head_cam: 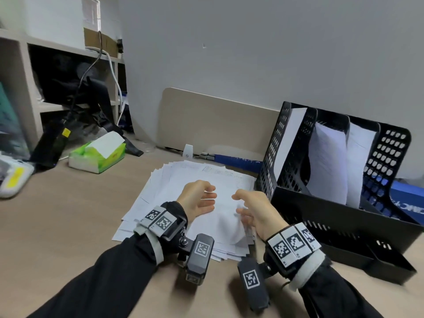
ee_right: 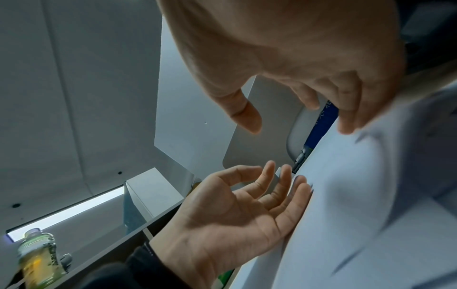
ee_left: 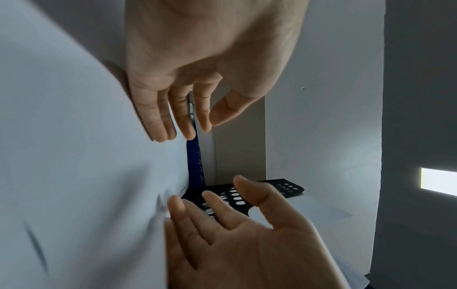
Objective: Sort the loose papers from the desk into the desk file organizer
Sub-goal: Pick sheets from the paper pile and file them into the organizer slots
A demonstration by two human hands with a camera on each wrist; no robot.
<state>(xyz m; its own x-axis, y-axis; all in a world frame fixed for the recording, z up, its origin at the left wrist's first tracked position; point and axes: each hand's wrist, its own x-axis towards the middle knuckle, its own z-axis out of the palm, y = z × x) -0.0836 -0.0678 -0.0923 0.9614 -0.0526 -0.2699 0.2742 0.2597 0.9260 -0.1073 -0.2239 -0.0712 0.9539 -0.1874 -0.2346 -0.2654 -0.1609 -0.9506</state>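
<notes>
A spread pile of loose white papers lies mid-desk. My left hand rests with its outer edge on the top sheet, fingers relaxed and holding nothing; the left wrist view shows its fingers against the paper. My right hand touches the top sheet's right side with its fingertips, thumb free, and the sheet bulges up beside it. The black mesh file organizer stands to the right, with white sheets upright in three slots.
A green tissue box and a white device sit at the desk's left. Cluttered shelves stand further left. A beige panel leans on the wall behind the pile. Blue boxes lie behind the papers and organizer.
</notes>
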